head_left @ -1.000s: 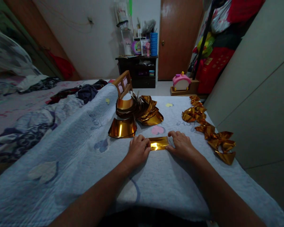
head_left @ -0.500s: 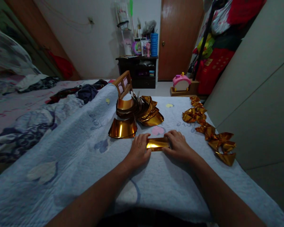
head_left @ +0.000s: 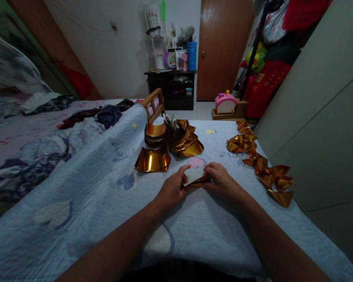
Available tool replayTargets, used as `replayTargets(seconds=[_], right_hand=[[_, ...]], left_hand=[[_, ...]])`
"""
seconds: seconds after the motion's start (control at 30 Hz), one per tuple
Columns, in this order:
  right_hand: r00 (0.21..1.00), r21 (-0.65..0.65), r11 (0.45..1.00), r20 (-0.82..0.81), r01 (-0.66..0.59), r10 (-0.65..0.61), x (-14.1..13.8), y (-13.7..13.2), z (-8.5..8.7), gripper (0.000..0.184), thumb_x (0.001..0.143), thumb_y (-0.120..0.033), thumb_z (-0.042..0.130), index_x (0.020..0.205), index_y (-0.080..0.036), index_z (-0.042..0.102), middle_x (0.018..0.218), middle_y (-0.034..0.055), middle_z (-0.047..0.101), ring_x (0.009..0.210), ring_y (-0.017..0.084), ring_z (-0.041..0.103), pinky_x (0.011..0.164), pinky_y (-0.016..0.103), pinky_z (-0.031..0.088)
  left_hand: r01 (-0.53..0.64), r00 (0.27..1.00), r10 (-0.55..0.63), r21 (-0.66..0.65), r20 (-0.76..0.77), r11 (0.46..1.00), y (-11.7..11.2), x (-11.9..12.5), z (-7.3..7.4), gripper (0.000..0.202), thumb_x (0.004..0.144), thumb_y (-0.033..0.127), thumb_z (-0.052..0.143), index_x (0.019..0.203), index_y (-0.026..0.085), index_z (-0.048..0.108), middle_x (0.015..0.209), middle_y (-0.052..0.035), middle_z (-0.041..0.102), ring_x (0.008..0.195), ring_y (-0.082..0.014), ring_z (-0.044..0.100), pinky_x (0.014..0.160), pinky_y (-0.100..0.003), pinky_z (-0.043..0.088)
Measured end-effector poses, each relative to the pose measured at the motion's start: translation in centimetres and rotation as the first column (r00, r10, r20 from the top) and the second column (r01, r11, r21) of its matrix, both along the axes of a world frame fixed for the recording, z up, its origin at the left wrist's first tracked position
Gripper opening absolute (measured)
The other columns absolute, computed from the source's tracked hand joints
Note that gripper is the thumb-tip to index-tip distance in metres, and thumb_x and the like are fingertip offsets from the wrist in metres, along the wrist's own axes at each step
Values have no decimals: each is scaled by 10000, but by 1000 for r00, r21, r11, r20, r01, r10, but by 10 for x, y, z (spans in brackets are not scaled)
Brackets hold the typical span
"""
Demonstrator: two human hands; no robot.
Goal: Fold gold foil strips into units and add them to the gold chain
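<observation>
Between my hands is a small sheet of gold foil paper, its pale back now facing up and a gold strip showing along the near edge. My left hand pinches its left end with thumb and fingers. The right end is held by my right hand, whose fingers cover that part. Beyond my left hand lies a fanned stack of gold foil sheets, with more curled sheets behind it. Folded gold foil pieces lie in a row on the right side.
A light blue patterned cloth covers the surface. A small wooden frame stands behind the sheets. Clothes and bedding lie at the left. A pink toy stands beyond the far edge; a pale cabinet borders the right.
The foil sheet has turned from gold side up to mostly pale side up. My left fingers have lifted its left part; my right hand stays at the right end.
</observation>
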State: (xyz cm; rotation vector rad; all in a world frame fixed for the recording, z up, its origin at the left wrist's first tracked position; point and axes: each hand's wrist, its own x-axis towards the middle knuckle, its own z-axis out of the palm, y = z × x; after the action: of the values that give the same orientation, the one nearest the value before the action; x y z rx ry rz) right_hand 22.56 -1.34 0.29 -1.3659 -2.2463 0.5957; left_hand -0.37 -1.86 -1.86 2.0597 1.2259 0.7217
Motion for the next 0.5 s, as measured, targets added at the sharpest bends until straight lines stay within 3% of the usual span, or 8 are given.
replayTargets(seconds=[0.1, 0.17, 0.3, 0.4, 0.5], right_hand=[[992, -64, 998, -125, -5, -3, 1, 0, 0, 139, 736, -97, 593, 840, -186, 612, 918, 35, 637, 903, 195, 569, 820, 317, 431], [970, -148, 989, -238, 1, -36, 1, -1, 0, 205, 725, -110, 573, 910, -190, 612, 866, 10, 644, 814, 175, 587, 753, 294, 448], [915, -186, 983, -396, -1, -74, 1, -2, 2, 289, 748, -236, 644, 1035, -203, 653, 937, 27, 687, 851, 199, 630, 766, 315, 490], [875, -153, 988, -479, -2, -73, -1, -2, 4, 223, 786, -325, 677, 973, -210, 717, 949, 49, 709, 921, 231, 644, 832, 355, 503], [781, -252, 966, -615, -65, -108, -5, -3, 5, 230, 808, -384, 702, 952, -208, 735, 928, 48, 731, 883, 225, 666, 808, 349, 521]], left_hand=[[39, 999, -39, 32, 22, 999, 0, -1, 6, 257, 760, 125, 653, 1011, 179, 674, 881, -27, 640, 827, -179, 597, 763, -292, 465], [57, 994, -59, 21, 88, 998, 0, -1, 13, 75, 780, 153, 648, 846, 173, 677, 842, -28, 635, 821, -180, 595, 751, -283, 456], [8, 956, 31, -131, 291, 991, -1, -1, 21, 87, 847, 247, 630, 835, 171, 673, 832, -25, 638, 807, -177, 590, 741, -278, 452], [28, 886, 101, -271, 452, 962, -1, 0, 20, 152, 839, 319, 695, 843, 168, 675, 792, -18, 632, 759, -165, 577, 716, -273, 448], [75, 811, 149, -353, 565, 933, -2, 2, 17, 217, 793, 349, 770, 890, 167, 701, 834, -31, 657, 777, -171, 596, 739, -283, 466]])
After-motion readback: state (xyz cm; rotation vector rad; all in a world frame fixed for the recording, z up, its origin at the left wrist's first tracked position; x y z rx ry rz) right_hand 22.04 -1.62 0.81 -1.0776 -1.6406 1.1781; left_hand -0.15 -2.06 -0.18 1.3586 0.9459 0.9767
